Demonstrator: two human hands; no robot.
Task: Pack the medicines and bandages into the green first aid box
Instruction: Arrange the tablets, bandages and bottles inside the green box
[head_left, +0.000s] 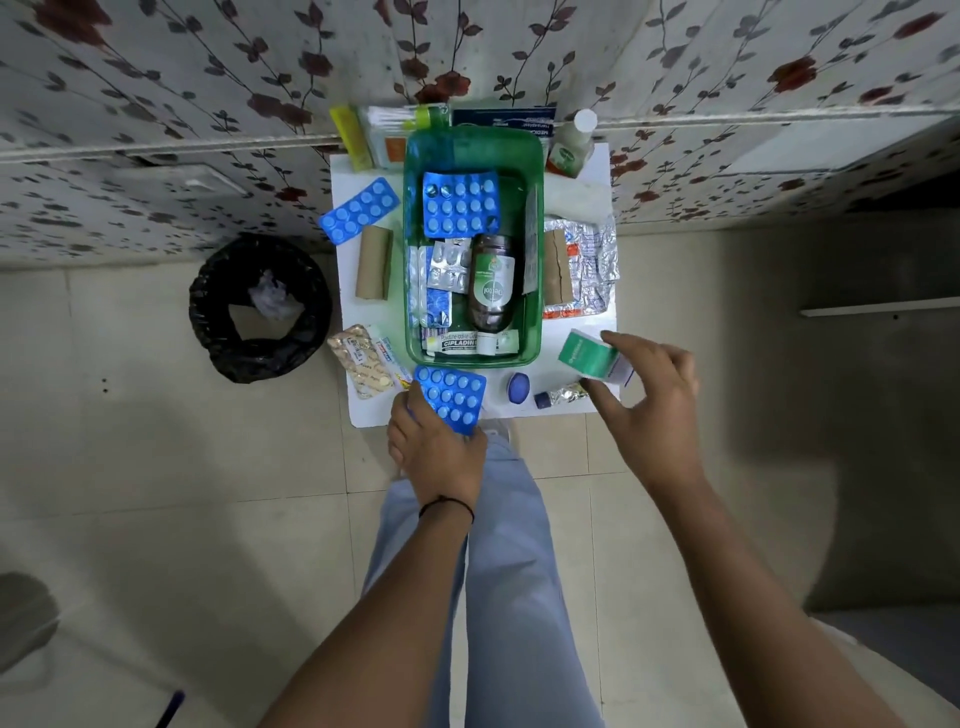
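The green first aid box (535, 260) stands open on a small white table (566, 408). Inside lie a blue blister pack (460, 204), a dark Dettol bottle (492, 283), silver strips and a Cipladine tube (457, 344). My left hand (434, 444) grips another blue blister pack (451, 397) at the table's front edge. My right hand (649, 400) pinches a green and white carton (595, 357) just right of the box. Two brown bandage rolls lie beside the box, one at its left (374, 263) and one at its right (557, 267).
A black-lined bin (260, 309) stands on the floor left of the table. Loose on the table: a third blue blister (358, 209), an orange tablet strip (363, 366), silver strips (595, 260), a blue cap (518, 388), a foil tube (563, 396), a white bottle (574, 143).
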